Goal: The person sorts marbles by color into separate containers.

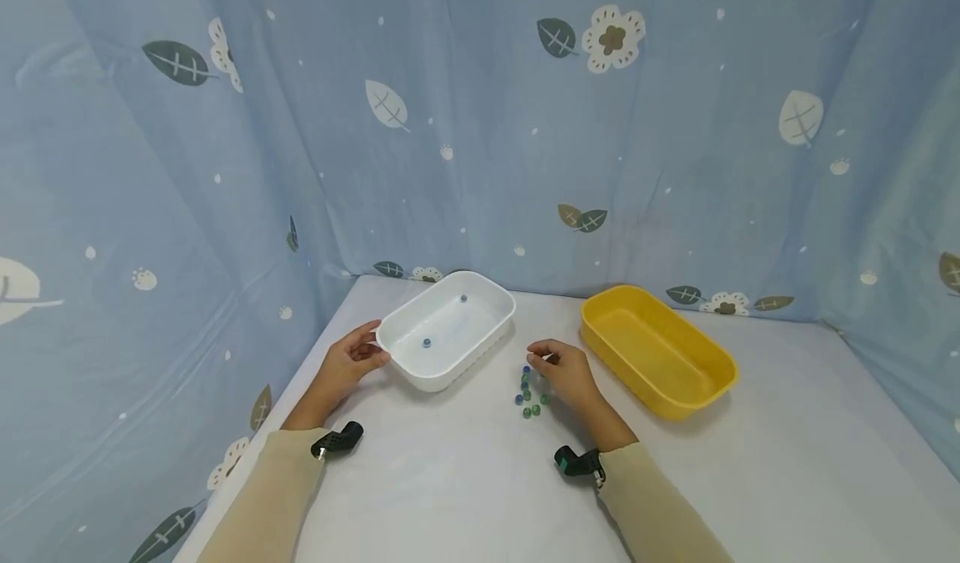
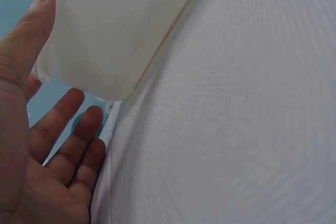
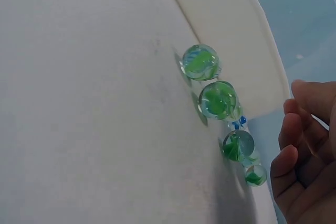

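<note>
My left hand (image 1: 344, 371) holds the near-left corner of a white plastic basin (image 1: 480, 354), thumb on one side and a finger behind the rim; its other fingers spread below in the left wrist view. Two small blue marbles (image 1: 427, 343) lie apart inside the basin. Just above the far end of a loose cluster of blue and green glass marbles (image 1: 527, 412) hovers my right hand (image 1: 567, 373), fingers loosely bent. No marble shows between its fingertips. In the right wrist view, green-swirled marbles (image 3: 218, 100) line up left of the hand, with a blue one (image 3: 239, 123) partly hidden among them.
A yellow plastic basin (image 1: 652, 354) stands right of the right hand, with no marbles visible inside. White cloth (image 1: 435, 480) covers the table. A blue patterned curtain (image 1: 487, 129) hangs behind and along the left side.
</note>
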A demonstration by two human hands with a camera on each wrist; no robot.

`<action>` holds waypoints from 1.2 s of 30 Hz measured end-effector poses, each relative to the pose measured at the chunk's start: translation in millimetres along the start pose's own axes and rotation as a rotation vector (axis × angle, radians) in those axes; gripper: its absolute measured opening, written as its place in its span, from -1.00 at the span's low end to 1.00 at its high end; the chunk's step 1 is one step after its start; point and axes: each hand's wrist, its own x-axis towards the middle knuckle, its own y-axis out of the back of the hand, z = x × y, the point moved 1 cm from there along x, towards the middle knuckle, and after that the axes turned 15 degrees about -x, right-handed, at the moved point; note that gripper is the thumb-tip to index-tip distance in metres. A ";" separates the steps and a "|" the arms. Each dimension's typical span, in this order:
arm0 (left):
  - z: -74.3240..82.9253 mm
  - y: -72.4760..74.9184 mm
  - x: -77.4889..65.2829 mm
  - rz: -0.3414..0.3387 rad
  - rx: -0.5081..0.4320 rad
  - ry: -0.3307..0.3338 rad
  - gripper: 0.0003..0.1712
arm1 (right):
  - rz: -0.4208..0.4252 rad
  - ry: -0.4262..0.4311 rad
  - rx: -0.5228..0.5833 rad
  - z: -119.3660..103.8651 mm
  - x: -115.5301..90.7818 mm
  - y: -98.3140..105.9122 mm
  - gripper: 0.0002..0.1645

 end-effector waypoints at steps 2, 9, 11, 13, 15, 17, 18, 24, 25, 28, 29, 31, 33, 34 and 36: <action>-0.7 0.5 0.8 0.000 -0.004 -0.007 -0.10 | -0.003 0.018 -0.020 -1.0 -4.2 1.0 -0.77; 4.2 -0.2 2.4 -0.008 -0.016 0.014 -0.11 | -0.022 0.061 -0.076 -3.7 -18.8 4.0 -0.85; 8.8 -1.7 1.6 -0.016 -0.019 0.019 -0.12 | -0.031 0.073 -0.091 -4.2 -22.6 4.5 -0.87; 16.4 -4.2 -1.2 -0.022 -0.022 0.019 -0.13 | -0.043 0.095 -0.103 -4.8 -26.9 4.5 -0.87; 24.3 -6.6 -4.8 -0.026 -0.017 0.020 -0.14 | -0.056 0.117 -0.105 -4.5 -30.9 3.8 -0.86; 31.9 -9.0 -8.7 -0.028 -0.004 0.019 -0.15 | -0.068 0.138 -0.108 -3.7 -34.2 2.3 -0.85; 34.6 -9.8 -10.5 -0.030 0.001 0.015 -0.16 | -0.074 0.143 -0.110 -3.0 -35.5 1.1 -0.84; 35.3 -9.7 -13.5 -0.032 -0.035 0.009 -0.17 | -0.107 0.176 -0.162 -0.1 -40.2 -7.1 -0.86; 34.8 -9.6 -13.3 -0.031 -0.044 0.011 -0.17 | -0.109 0.185 -0.174 -0.5 -41.1 -7.7 -0.88; 34.2 -9.7 -13.2 -0.033 -0.046 0.007 -0.16 | -0.100 0.211 -0.211 -2.6 -43.1 -8.1 -0.91; 34.5 -9.7 -13.2 -0.032 -0.046 0.007 -0.16 | -0.094 0.219 -0.225 -3.7 -43.7 -7.9 -0.91; 34.7 -9.7 -12.9 -0.031 -0.047 0.008 -0.15 | -0.081 0.238 -0.251 -4.8 -44.2 -7.6 -0.92; 34.8 -9.8 -12.3 -0.033 -0.049 0.009 -0.15 | -0.069 0.261 -0.286 -5.5 -44.5 -7.5 -0.93; 34.7 -9.7 -12.3 -0.032 -0.050 0.010 -0.15 | -0.067 0.271 -0.304 -5.9 -44.7 -7.7 -0.93; 34.9 -9.5 -12.5 -0.031 -0.052 0.011 -0.15 | -0.064 0.284 -0.350 -5.7 -44.8 -8.5 -0.93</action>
